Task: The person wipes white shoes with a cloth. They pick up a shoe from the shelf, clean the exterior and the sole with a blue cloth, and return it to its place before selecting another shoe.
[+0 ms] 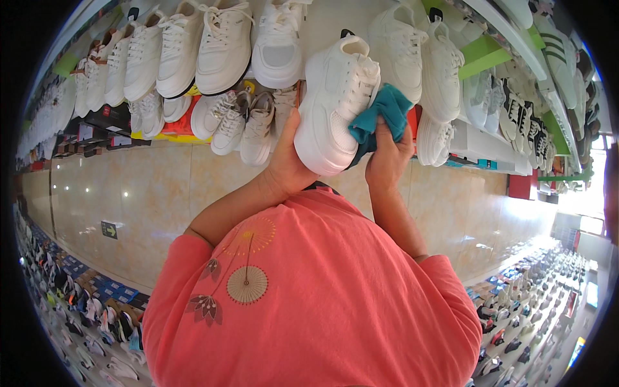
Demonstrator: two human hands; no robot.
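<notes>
A white lace-up sneaker point(329, 111) is held in front of the shelf, its toe towards me. My left hand point(290, 162) grips it by the sole side near the toe, the thumb pointing up along the edge. In my right hand point(390, 155) is a bunched teal cloth point(382, 116), pinched between thumb and fingers. The cloth lies against the right side of the sneaker, near the toe and the lower laces. The fingers behind the cloth are partly hidden.
White sneakers point(225, 48) line the shelf point(333, 19) ahead on both sides. More shoes point(256, 128) and shoe boxes point(104, 121) sit below. A tiled floor point(159, 179) runs under my arms. Further shoe displays point(522, 309) stand behind me at both sides.
</notes>
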